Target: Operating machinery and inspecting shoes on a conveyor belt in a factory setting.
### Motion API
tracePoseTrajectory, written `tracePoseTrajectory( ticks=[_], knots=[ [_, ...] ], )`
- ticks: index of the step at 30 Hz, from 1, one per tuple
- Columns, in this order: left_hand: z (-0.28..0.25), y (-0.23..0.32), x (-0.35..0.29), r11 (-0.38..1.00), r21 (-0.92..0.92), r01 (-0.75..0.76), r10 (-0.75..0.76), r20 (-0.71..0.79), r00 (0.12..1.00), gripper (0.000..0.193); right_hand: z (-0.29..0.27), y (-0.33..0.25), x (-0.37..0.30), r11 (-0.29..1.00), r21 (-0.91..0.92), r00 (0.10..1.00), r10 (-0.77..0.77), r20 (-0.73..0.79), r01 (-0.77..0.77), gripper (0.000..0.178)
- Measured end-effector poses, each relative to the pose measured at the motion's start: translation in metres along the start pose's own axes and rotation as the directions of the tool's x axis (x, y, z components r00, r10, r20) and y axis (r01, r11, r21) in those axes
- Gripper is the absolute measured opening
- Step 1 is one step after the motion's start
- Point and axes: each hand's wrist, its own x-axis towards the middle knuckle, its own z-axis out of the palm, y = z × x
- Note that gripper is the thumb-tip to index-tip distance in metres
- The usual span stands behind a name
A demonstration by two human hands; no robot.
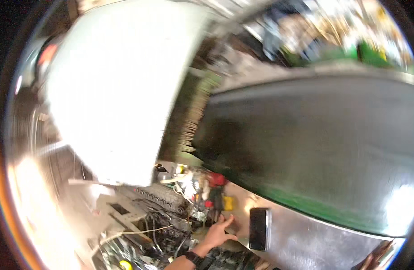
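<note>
My left hand [219, 232], with a dark band [193, 257] on its wrist, reaches in from the lower edge. Its thumb is spread from the fingers, and I see nothing held. The fingertips are by the near edge of a shiny metal ledge [306, 234], close to a blurred cluster of red and black tools [216, 193] and a small yellow piece [228, 203]. A black phone-like slab [259, 228] lies on the ledge to the right of the hand. At the lower right rim is a blurred brownish shape [378, 258]; whether it is my right hand is unclear.
A big dark glossy panel with a green edge [306, 144] fills the right side. A bright white panel [117, 90] stands at left. Below lie tangled cables [157, 225] and metal parts. A blurred colourful heap [324, 31] is at the back right.
</note>
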Motion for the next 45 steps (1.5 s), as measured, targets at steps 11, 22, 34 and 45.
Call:
tracePoseTrajectory(
  ticks=[11, 22, 34, 45],
  knots=[
    [0.005, -0.019, -0.029, 0.998, -0.053, 0.023, -0.026, -0.049, 0.998, 0.117, -0.070, -0.085, 0.003, 0.939, -0.331, 0.981, -0.028, 0.192, 0.092, 0.066],
    [0.040, -0.052, 0.022, 0.884, -0.100, -0.457, 0.398, -0.352, 0.847, 0.099, 0.002, -0.002, -0.029, 0.946, -0.241, 0.976, -0.206, 0.067, 0.216, 0.063],
    [0.005, -0.010, -0.019, 0.933, -0.025, -0.359, 0.343, -0.239, 0.908, 0.107, -0.033, 0.032, -0.067, 0.922, -0.347, 0.985, -0.170, 0.030, 0.169, 0.075],
    [0.010, 0.027, -0.026, 0.935, -0.075, -0.346, 0.317, -0.257, 0.913, 0.102, -0.031, 0.031, -0.063, 0.919, -0.357, 0.985, -0.133, 0.112, 0.165, 0.068]
  ],
)
